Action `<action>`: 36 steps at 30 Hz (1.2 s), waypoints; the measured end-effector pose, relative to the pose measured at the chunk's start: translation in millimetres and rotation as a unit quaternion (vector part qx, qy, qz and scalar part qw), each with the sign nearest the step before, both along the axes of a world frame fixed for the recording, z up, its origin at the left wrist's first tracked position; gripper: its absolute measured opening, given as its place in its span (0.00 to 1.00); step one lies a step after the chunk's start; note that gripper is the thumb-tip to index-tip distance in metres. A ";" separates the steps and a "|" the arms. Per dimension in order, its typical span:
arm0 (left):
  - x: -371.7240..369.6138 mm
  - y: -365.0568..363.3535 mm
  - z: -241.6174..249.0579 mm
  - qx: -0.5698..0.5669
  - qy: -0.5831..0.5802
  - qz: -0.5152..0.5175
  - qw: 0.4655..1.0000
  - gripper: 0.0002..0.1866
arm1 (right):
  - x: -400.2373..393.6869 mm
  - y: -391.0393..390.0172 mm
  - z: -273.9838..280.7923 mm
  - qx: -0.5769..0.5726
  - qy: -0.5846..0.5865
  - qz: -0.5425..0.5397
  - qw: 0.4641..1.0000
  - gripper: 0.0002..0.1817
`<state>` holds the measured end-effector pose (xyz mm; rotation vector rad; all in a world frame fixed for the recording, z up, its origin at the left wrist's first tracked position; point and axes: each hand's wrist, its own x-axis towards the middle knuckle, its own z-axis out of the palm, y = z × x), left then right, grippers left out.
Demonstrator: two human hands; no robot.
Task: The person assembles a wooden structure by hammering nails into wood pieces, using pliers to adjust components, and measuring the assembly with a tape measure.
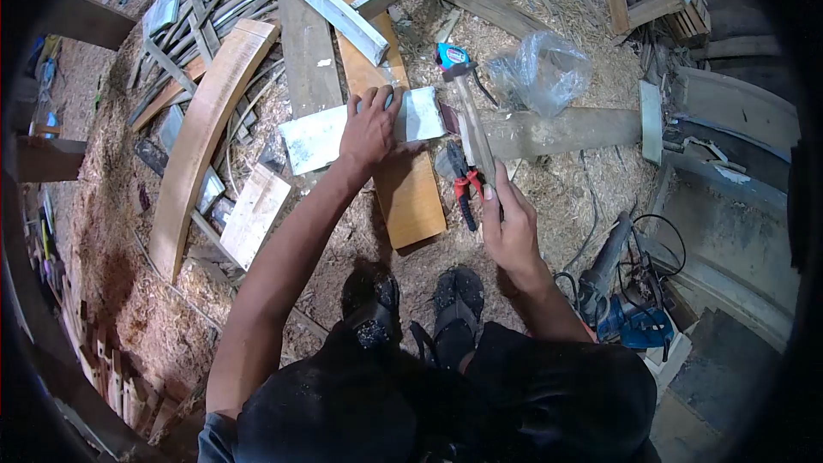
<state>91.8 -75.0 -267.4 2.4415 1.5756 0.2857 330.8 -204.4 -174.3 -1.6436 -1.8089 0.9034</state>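
My left hand [370, 127] lies across a short white-painted board [313, 141], its fingers bent over the far edge and gripping it. This board rests crosswise on a longer orange-brown plank [410, 201]. In my right hand [513, 227] is a hammer [478, 124], held by its wooden handle with the head pointing away from me. The hammer head is close to a blue tape measure [451, 55]. Pliers with red and black handles [465, 187] lie just left of my right hand, near the hammer handle.
A crumpled clear plastic bag [549, 73] sits beyond a thick grey timber [570, 133]. At left are a curved wooden piece [201, 137] and piled scrap strips. Corded power tools [634, 321] stand at lower right. Sawdust and shavings cover the ground around my feet.
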 end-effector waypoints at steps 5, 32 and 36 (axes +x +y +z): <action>1.7 4.5 -12.9 0.036 0.037 0.006 0.999 0.43 | 7.4 -7.5 -15.7 0.008 -0.016 -0.013 1.000 0.24; 3.5 1.0 -0.5 0.004 0.021 -0.007 1.000 0.55 | -9.6 -20.7 -24.5 0.098 0.076 -0.076 0.989 0.24; 3.1 10.3 2.0 -0.023 0.045 -0.029 0.998 0.55 | -5.9 -29.8 -36.2 -0.023 0.093 -0.087 0.992 0.14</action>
